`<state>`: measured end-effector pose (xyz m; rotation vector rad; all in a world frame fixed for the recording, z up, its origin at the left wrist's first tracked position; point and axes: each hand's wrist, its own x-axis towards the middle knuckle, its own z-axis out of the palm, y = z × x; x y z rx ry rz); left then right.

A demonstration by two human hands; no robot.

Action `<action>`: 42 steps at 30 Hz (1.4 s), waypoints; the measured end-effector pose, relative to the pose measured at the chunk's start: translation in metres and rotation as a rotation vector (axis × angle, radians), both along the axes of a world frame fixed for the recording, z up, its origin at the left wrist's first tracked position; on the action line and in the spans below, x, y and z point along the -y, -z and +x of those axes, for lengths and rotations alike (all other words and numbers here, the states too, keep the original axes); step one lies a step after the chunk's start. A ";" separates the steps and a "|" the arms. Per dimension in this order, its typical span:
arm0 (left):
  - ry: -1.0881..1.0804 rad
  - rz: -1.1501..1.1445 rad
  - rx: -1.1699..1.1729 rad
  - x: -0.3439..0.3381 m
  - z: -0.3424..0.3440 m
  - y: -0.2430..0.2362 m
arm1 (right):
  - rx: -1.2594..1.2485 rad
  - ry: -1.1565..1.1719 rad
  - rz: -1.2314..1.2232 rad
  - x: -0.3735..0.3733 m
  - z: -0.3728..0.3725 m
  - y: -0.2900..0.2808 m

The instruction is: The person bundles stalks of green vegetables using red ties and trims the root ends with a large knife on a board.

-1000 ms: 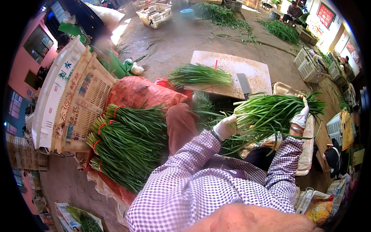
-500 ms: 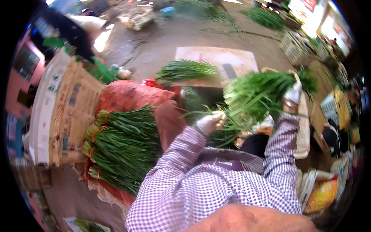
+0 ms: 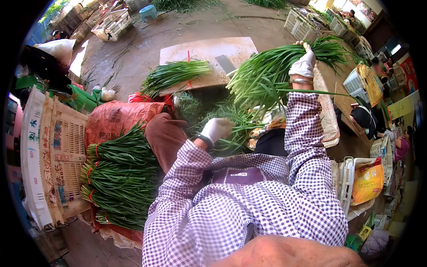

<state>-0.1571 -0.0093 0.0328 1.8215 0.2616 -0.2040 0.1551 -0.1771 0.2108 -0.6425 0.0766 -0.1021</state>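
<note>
My right hand (image 3: 304,63), in a white glove, grips a big bunch of garlic chives (image 3: 267,73) and holds it up at the right, its pale stem ends pointing left. One long leaf trails from near my right wrist. My left hand (image 3: 217,129), also gloved, hovers before my lap beside loose green leaves (image 3: 231,131); its fingertips are blurred, so their grip cannot be made out. Ahead, a smaller bunch of chives (image 3: 175,75) lies across a pale board (image 3: 209,46) over a red strip. Several bunches tied with red bands (image 3: 122,178) are stacked at my left.
A white plastic crate (image 3: 66,155) stands on edge at the far left, next to a red sack (image 3: 120,120). A pale foam box (image 3: 327,111) sits beyond my right forearm. More crates (image 3: 300,26), a blue stool (image 3: 148,12) and heaped greens (image 3: 184,4) are farther off.
My view has turned right, shifting the scene leftward. My right hand still holds the chives bunch, now lifted higher. My left hand has come back from the thin leaves it was pinching.
</note>
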 end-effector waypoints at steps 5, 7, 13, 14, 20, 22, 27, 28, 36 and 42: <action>-0.246 -0.835 0.041 0.030 0.019 -0.006 | -0.011 0.035 0.027 -0.016 -0.019 0.004; -0.400 -1.020 0.022 0.039 0.032 -0.006 | -0.033 0.032 0.023 -0.025 -0.032 0.001; -0.887 -1.098 0.182 0.060 0.084 0.054 | 0.033 0.000 -0.020 -0.038 -0.048 0.016; -0.900 -1.148 0.132 0.059 0.087 0.059 | -0.004 -0.020 0.001 -0.041 -0.053 0.016; -0.854 -1.417 0.077 0.042 0.091 0.102 | -0.058 -0.082 -0.051 -0.049 -0.069 0.018; -0.850 -1.399 0.067 0.035 0.083 0.115 | -0.032 -0.066 -0.122 -0.047 -0.069 0.018; -0.432 -0.453 0.037 -0.022 0.060 0.174 | 0.121 -0.037 -0.286 -0.055 -0.079 -0.002; -0.281 -0.061 -0.037 -0.022 0.053 0.172 | 0.143 -0.001 -0.304 -0.050 -0.077 -0.003; -0.002 0.207 -0.080 -0.010 0.017 0.117 | 0.233 0.203 -0.386 -0.057 -0.050 -0.005; 0.028 0.796 -0.243 0.008 0.019 0.072 | 0.139 0.317 -0.481 -0.059 -0.015 0.015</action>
